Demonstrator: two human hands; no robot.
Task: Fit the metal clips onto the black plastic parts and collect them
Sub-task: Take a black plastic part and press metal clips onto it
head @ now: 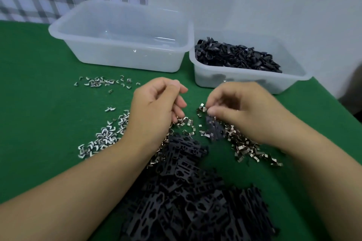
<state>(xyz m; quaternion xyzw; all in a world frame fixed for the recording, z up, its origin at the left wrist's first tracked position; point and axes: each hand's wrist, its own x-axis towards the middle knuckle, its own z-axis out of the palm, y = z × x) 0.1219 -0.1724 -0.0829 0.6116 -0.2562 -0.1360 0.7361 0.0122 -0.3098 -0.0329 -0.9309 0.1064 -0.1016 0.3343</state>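
Right hand (241, 109) grip pinches a small bent silver metal clip (202, 108), apparently ready for fitting; left hand (156, 107) grip curls, contents unclear; flat black plastic parts (186, 191) lie heaped at 6 o'clock on the green table (39, 84), within easy reach

Shiny bent metal clips (101, 139) lie scattered beside the left hand (154, 107) and under the right hand (241, 111), which pinches a few. Flat, slotted black plastic parts (192, 191) sit heaped between the wrists.
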